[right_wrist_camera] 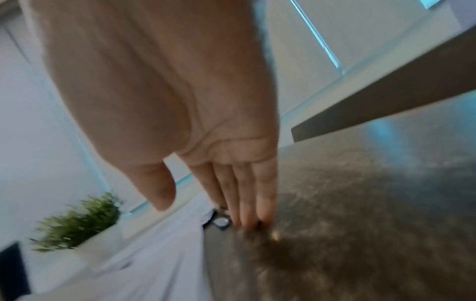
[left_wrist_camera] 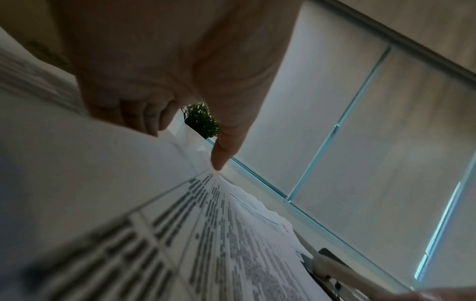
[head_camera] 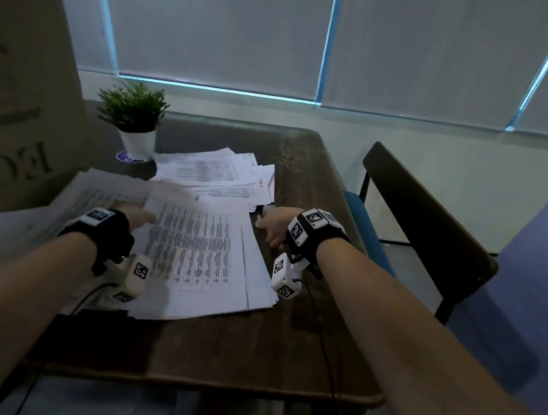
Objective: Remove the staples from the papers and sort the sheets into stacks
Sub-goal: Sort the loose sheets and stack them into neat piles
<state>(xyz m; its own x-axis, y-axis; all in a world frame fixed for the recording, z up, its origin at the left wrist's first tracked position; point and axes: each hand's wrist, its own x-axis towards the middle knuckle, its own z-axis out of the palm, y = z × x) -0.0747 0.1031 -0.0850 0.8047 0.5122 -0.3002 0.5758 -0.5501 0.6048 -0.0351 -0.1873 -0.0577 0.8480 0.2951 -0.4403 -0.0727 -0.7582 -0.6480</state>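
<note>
The left hand point(head_camera: 142, 217) pinched a limp printed sheet point(head_camera: 191, 249) by its far corner; the flat, empty right hand point(head_camera: 272, 224) reached beside it.

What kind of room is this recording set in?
Probably an office or meeting room. A dark wooden desk holds loose stacks of printed sheets, a small potted plant stands at its far corner, and roller blinds cover the windows behind. A chair stands to the right.
</note>
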